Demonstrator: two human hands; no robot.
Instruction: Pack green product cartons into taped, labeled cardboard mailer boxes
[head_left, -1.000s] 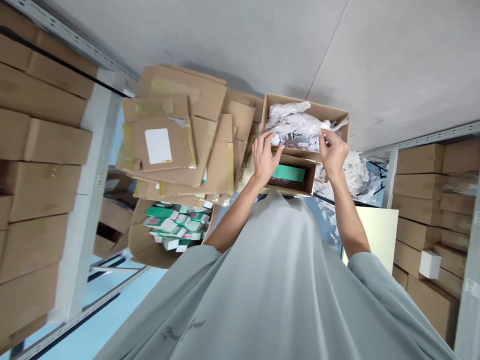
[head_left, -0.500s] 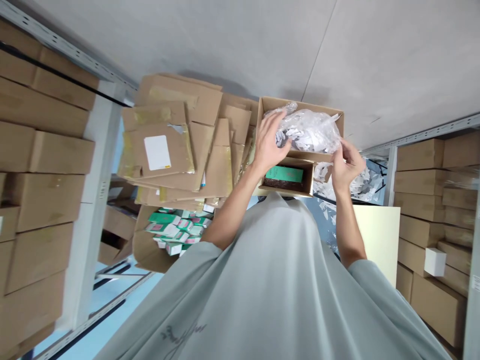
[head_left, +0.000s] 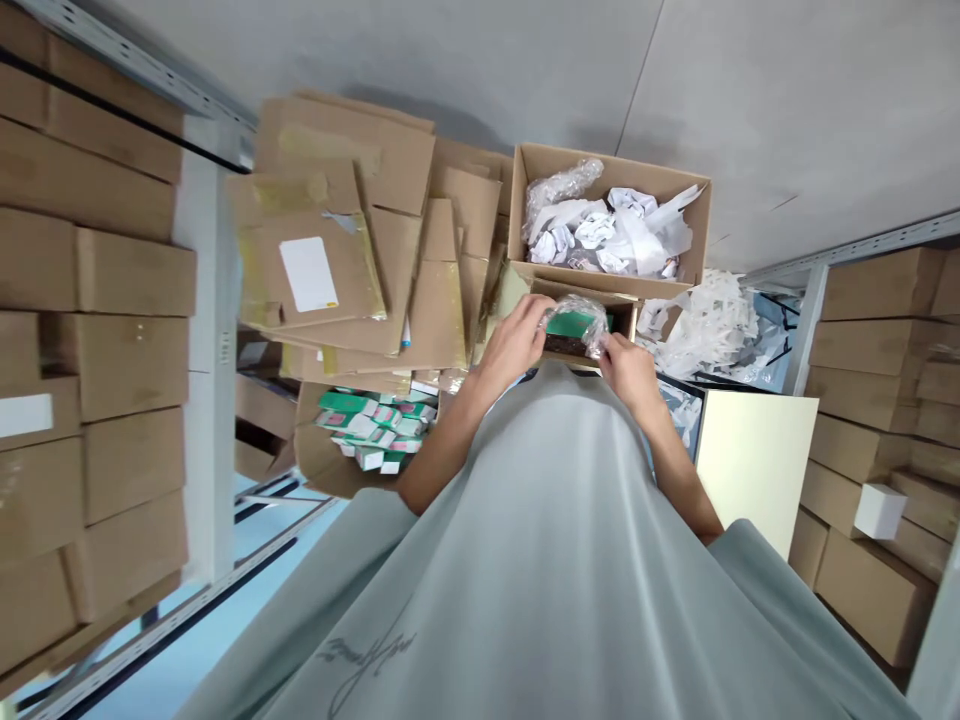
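Observation:
A strip of clear bubble wrap (head_left: 581,303) is stretched in an arch between my two hands, over the small open cardboard box (head_left: 624,318). My left hand (head_left: 517,343) grips its left end, fingers closed at the box's left side. At the right, my right hand (head_left: 626,368) pinches the other end. Inside the small box lies a green box (head_left: 570,323), partly covered by the wrap. Just behind stands a larger cardboard box (head_left: 611,275) holding crumpled paper (head_left: 596,228) and plastic packing.
Flattened cartons (head_left: 405,270) are stacked at the left, above an open carton of small green-and-white boxes (head_left: 375,425). White paper scraps (head_left: 709,325) heap at the right, near a pale yellow panel (head_left: 757,460). Shelves of cartons (head_left: 135,370) flank both sides.
Both hands have come down from the larger box to the small one, bringing a piece of bubble wrap out. The crumpled paper in the larger box is now more exposed.

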